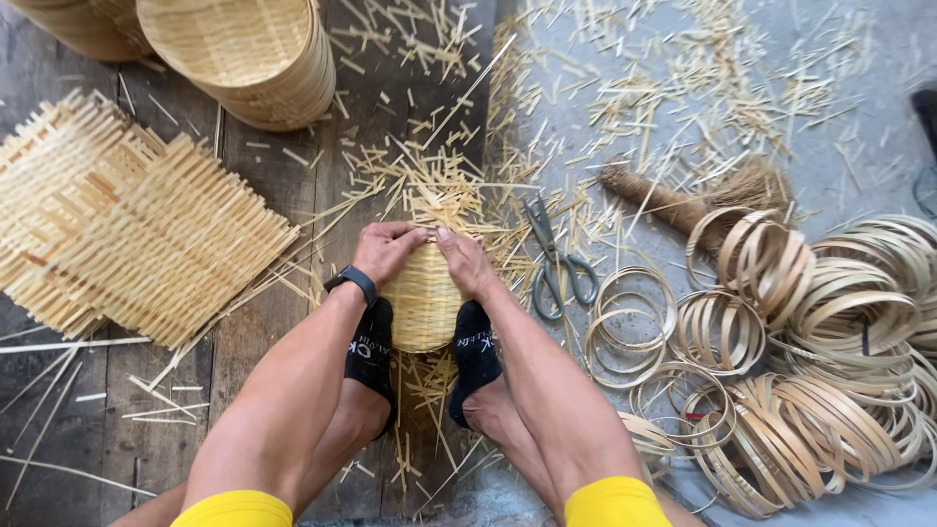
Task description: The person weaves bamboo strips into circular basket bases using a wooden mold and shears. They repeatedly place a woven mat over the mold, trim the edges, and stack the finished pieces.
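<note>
The person sits on the plank floor [273,195] with a small woven basket [422,310] clamped between two feet in black socks [371,351], its open, unfinished end pointing away from them and loose strips sticking up from the rim. The left hand [386,250] rests over the top left of the basket, fingers curled down and closed against the weave, a black watch [351,281] on the wrist. The right hand [466,262] sits on the top right, fingers bent and pressed to the rim, thumb near the other hand's fingertips; both have hold of the basket and nothing else. Just right of the basket lie scissors [554,262], blades pointing away, on a floor thick with offcuts [439,185]. Further right is a heap of bamboo hoops [830,342], some lying flat singly, most piled together, and behind them a short brush [683,200] with a bound handle. To the left lies a stack of flat woven mats [117,224] with ragged edges, well apart from the hands. At the top, finished baskets [244,54] stand nested in a stack. Yellow shorts [615,503] show at the bottom edge.
</note>
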